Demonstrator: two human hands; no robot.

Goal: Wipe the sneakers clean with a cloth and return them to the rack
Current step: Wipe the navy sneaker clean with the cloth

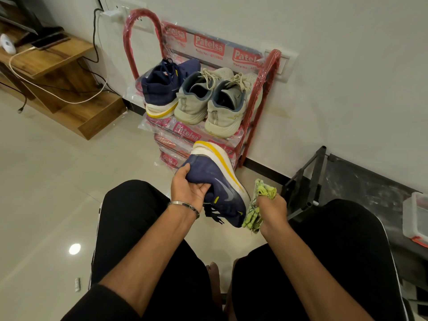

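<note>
My left hand (188,189) grips a navy sneaker (217,188) with a white and yellow sole, tilted on its side above my knees, toe pointing toward me. My right hand (272,212) holds a bunched green cloth (257,205) pressed against the sneaker's toe end. The matching navy sneaker (162,89) stands on the red rack (254,107), heel toward me, beside two grey-white sneakers (196,98) (228,107).
The rack is wrapped in plastic and stands against the white wall. A wooden stepped shelf (69,89) with cables lies to the left. A dark metal frame (305,179) and a plastic box (416,218) are on the right. Glossy tile floor spreads at left.
</note>
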